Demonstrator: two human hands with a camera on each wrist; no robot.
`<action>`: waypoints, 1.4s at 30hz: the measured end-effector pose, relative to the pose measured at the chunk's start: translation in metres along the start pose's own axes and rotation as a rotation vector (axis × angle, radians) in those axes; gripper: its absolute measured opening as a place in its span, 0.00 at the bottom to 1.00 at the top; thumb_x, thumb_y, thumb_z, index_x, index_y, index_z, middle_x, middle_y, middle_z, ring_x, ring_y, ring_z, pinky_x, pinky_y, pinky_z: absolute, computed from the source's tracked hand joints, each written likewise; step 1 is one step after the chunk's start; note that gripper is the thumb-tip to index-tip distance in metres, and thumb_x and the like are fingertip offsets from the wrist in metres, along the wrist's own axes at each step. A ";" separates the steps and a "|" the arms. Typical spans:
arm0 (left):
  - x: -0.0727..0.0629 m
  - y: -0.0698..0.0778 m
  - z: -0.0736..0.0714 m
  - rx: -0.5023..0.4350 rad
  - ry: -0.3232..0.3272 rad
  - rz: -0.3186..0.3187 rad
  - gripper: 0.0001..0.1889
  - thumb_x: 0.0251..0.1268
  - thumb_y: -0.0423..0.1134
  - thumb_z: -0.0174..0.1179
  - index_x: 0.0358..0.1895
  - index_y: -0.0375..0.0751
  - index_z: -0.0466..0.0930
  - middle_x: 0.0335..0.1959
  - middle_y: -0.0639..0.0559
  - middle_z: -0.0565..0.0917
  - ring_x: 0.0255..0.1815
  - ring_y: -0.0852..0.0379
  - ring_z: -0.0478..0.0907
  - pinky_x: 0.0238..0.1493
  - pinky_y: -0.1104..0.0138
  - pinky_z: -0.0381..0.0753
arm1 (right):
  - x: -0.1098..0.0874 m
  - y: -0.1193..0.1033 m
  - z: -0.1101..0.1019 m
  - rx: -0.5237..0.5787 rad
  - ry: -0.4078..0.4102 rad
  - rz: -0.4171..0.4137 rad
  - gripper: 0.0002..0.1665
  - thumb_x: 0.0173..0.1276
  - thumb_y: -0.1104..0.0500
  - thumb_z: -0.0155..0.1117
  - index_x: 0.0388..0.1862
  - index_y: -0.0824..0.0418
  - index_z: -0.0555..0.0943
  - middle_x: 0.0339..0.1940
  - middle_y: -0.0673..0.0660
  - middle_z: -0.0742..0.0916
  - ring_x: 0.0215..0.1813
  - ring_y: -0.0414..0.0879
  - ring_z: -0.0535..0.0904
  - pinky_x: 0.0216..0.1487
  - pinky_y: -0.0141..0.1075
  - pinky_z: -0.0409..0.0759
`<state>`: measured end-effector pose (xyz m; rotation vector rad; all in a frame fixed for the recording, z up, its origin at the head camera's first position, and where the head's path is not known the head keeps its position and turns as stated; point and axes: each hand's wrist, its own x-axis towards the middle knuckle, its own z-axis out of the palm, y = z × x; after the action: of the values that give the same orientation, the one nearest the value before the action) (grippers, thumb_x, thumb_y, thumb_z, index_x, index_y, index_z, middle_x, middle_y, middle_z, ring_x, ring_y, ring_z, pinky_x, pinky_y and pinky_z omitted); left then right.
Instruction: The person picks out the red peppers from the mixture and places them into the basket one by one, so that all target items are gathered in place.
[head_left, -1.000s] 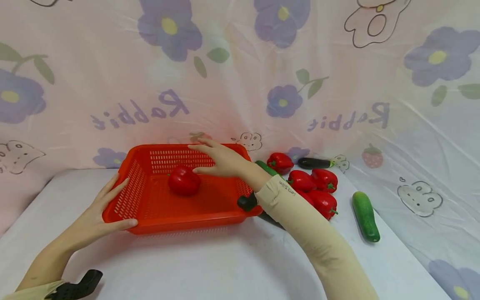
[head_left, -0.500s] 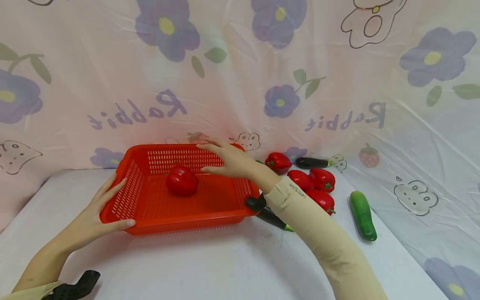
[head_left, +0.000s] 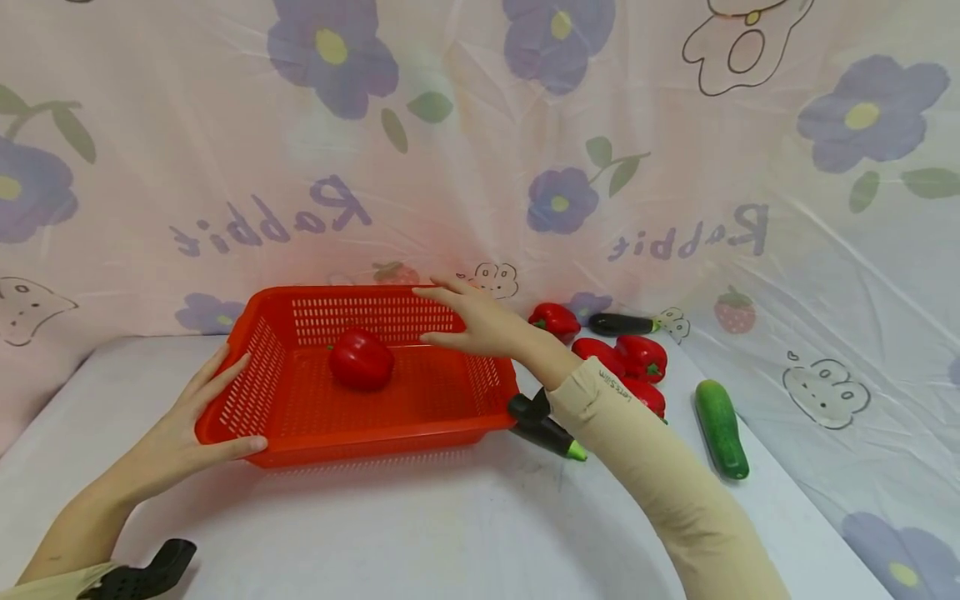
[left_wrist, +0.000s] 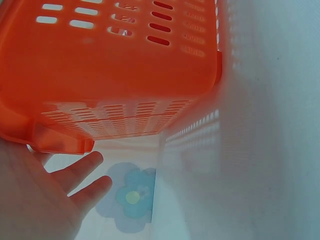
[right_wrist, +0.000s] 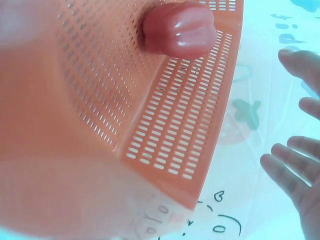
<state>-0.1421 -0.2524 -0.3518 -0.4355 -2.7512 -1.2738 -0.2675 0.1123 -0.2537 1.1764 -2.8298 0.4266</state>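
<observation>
A red plastic basket (head_left: 390,433) with slotted walls stands on the white table, one red bell pepper (head_left: 361,359) inside it, left of the middle. At the basket's left end my left hand (head_left: 168,437) holds the corner, thumb along the front rim and fingers over the side rim. Two of its fingers reach past the rim in the left wrist view. My right hand (head_left: 487,321), fingers spread and holding nothing, is over the basket's back right part. In the right wrist view its fingertips (right_wrist: 272,165) are apart from the basket wall.
Several more red bell peppers (head_left: 642,358) lie right of the basket, some partly behind my right sleeve. One eggplant (head_left: 622,324) lies at the back, and another (head_left: 551,435) by the basket's front right corner. A cucumber (head_left: 722,429) lies near the table's right edge, before a printed curtain (head_left: 450,192).
My right hand has drawn to the right, away from the bell pepper in the basket, uncovering the near eggplant. The left hand keeps its place on the basket.
</observation>
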 end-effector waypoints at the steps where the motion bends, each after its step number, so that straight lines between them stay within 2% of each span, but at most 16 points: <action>1: 0.000 0.000 0.000 0.003 0.000 -0.001 0.53 0.52 0.42 0.70 0.78 0.54 0.42 0.79 0.58 0.30 0.76 0.33 0.31 0.49 0.24 0.55 | -0.001 0.001 0.000 0.003 -0.001 0.008 0.40 0.65 0.43 0.63 0.74 0.47 0.63 0.77 0.57 0.61 0.74 0.55 0.60 0.69 0.55 0.66; 10: 0.000 -0.001 0.001 -0.017 0.007 0.012 0.53 0.52 0.41 0.70 0.78 0.52 0.43 0.79 0.60 0.31 0.77 0.38 0.29 0.50 0.23 0.52 | -0.014 0.013 -0.002 0.040 0.024 0.016 0.40 0.65 0.44 0.64 0.73 0.51 0.64 0.77 0.58 0.61 0.76 0.55 0.55 0.69 0.57 0.64; 14: -0.001 0.000 0.001 -0.015 0.007 0.012 0.53 0.51 0.41 0.70 0.78 0.53 0.43 0.79 0.61 0.31 0.77 0.38 0.28 0.51 0.22 0.49 | -0.020 0.018 -0.001 0.034 0.050 0.002 0.39 0.65 0.44 0.64 0.73 0.51 0.65 0.76 0.58 0.61 0.76 0.55 0.56 0.70 0.56 0.64; 21: -0.001 -0.001 0.002 -0.019 0.009 0.012 0.53 0.51 0.41 0.70 0.78 0.53 0.43 0.79 0.61 0.31 0.77 0.39 0.27 0.51 0.21 0.47 | -0.030 0.023 0.002 0.068 0.072 0.021 0.39 0.64 0.45 0.65 0.73 0.50 0.65 0.76 0.54 0.62 0.74 0.54 0.61 0.64 0.54 0.72; 30: -0.001 -0.002 0.001 -0.020 0.012 0.016 0.53 0.51 0.41 0.70 0.78 0.54 0.44 0.79 0.60 0.31 0.77 0.38 0.29 0.51 0.22 0.48 | -0.045 0.037 0.012 0.044 0.103 0.086 0.39 0.64 0.45 0.66 0.72 0.51 0.66 0.76 0.56 0.63 0.73 0.55 0.62 0.65 0.54 0.71; 33: -0.001 -0.002 0.002 -0.029 0.017 0.027 0.53 0.50 0.40 0.70 0.78 0.54 0.45 0.79 0.60 0.31 0.77 0.39 0.28 0.53 0.22 0.45 | -0.048 0.042 0.015 0.054 0.112 0.081 0.39 0.64 0.45 0.66 0.72 0.52 0.66 0.76 0.56 0.63 0.73 0.55 0.63 0.65 0.55 0.70; 42: 0.000 -0.003 0.002 -0.028 0.019 0.036 0.53 0.50 0.40 0.71 0.78 0.54 0.45 0.79 0.60 0.32 0.77 0.39 0.28 0.53 0.22 0.45 | -0.057 0.053 0.016 0.055 0.119 0.099 0.39 0.65 0.44 0.64 0.72 0.52 0.65 0.76 0.57 0.63 0.72 0.56 0.63 0.65 0.55 0.70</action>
<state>-0.1432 -0.2526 -0.3557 -0.4697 -2.7001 -1.3031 -0.2630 0.1826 -0.2898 0.9871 -2.7977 0.5639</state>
